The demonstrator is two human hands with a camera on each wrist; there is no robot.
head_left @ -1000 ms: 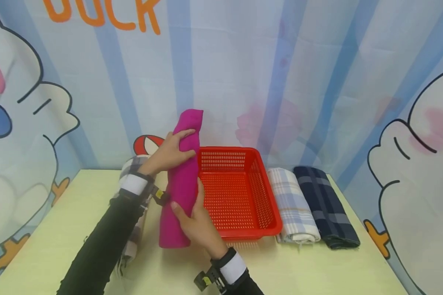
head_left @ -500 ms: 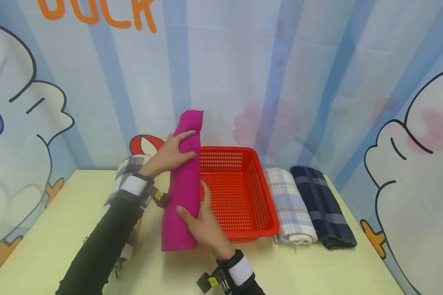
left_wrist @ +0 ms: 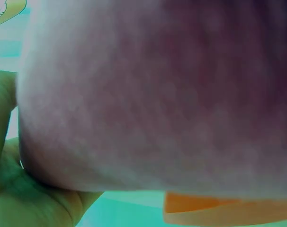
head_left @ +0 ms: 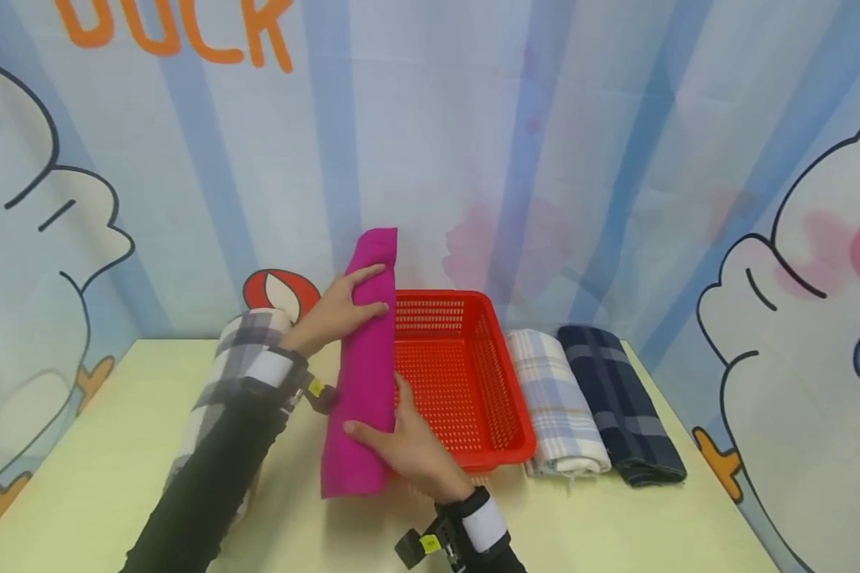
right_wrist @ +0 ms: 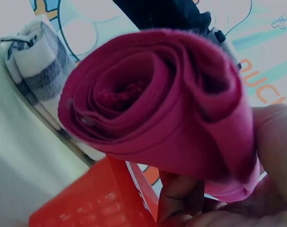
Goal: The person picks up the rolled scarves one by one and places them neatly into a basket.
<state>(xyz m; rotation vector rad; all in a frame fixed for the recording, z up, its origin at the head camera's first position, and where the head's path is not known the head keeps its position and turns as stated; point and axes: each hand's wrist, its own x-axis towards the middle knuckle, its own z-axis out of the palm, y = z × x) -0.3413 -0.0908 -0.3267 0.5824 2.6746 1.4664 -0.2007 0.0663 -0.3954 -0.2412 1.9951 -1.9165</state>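
A magenta rolled cloth [head_left: 365,374] is held up in both hands, over the left side of a red plastic basket [head_left: 502,382]. My left hand [head_left: 337,310] grips its upper part, thumb and fingers around the roll. Lower down, my right hand [head_left: 416,450] holds it with the thumb across the front and fingers behind. In the right wrist view the spiral end of the magenta cloth [right_wrist: 153,104] faces the camera, and the right hand [right_wrist: 271,156] curls round its side. The cloth [left_wrist: 153,104] fills most of the left wrist view.
A grey-and-white checked rolled cloth [head_left: 247,342] lies left of the basket, partly behind the left arm. To the basket's right lie a pale blue-and-white plaid cloth [head_left: 559,406] and a navy plaid cloth [head_left: 619,406]. A printed curtain [head_left: 430,143] hangs behind the pale yellow table [head_left: 559,525].
The camera view has shifted slightly, moving the background left. Both hands keep holding the magenta cloth, which stands a little more upright and slightly nearer the basket in the picture.
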